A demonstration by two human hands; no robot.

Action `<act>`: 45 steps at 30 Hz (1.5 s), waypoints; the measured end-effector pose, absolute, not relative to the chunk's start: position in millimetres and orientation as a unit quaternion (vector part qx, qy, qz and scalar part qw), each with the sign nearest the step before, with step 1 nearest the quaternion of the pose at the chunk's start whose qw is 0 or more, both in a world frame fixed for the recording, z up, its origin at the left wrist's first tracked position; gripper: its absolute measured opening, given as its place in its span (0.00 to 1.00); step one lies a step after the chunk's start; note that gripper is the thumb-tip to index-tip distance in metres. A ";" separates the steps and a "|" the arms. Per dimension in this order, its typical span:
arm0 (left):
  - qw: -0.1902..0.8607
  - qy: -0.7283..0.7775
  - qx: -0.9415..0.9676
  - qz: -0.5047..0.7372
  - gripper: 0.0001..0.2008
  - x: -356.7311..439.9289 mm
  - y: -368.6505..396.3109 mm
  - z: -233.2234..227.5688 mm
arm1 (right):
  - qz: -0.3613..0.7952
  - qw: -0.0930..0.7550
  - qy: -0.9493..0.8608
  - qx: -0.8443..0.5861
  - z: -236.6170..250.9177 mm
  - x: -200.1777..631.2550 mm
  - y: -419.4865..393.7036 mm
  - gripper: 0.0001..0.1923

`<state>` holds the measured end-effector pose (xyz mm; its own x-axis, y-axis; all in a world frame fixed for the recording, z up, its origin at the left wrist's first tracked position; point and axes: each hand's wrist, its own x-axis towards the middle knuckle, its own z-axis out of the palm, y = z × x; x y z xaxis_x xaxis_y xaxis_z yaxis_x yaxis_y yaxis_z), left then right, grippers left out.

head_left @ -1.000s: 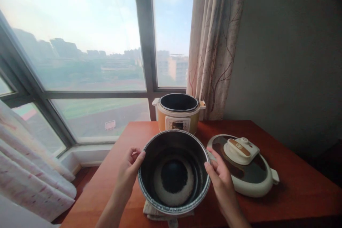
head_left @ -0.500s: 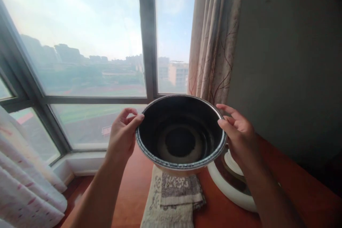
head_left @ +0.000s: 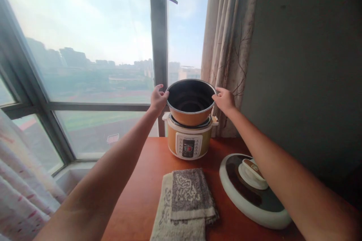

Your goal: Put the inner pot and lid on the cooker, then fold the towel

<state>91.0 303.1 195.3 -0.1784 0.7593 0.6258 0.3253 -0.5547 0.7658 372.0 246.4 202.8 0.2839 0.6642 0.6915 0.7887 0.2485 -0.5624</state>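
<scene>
I hold a dark inner pot with a copper-coloured outside by its rim, my left hand on its left edge and my right hand on its right edge. Both arms reach far forward. The pot hangs partly inside the top of a yellow and white pressure cooker that stands at the far end of the red-brown table, by the window. The pot's inside looks dark; its contents are hidden from here.
The cooker's round white lid lies upside-up on the table at the right, under my right forearm. A folded grey and beige towel lies near the table's front. A patterned curtain hangs behind the cooker.
Both hands lifted the pot off the towel, carried it forward and away from me, and brought it down onto the cooker's opening.
</scene>
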 end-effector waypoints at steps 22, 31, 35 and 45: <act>0.041 0.608 0.688 0.393 0.19 96.3 316.0 157.6 | -0.095 0.284 -0.628 -0.718 169.4 371.0 257.3 0.14; 0.025 0.619 0.708 0.340 0.19 99.5 311.5 155.7 | -0.078 0.246 -0.627 -0.735 153.2 374.6 255.2 0.19; 0.022 0.624 0.714 0.316 0.19 100.0 307.7 157.2 | -0.069 0.226 -0.632 -0.738 149.7 375.9 253.5 0.19; 0.044 0.629 0.730 0.264 0.17 94.6 294.5 130.8 | -0.049 0.184 -0.645 -0.740 124.6 374.2 243.7 0.18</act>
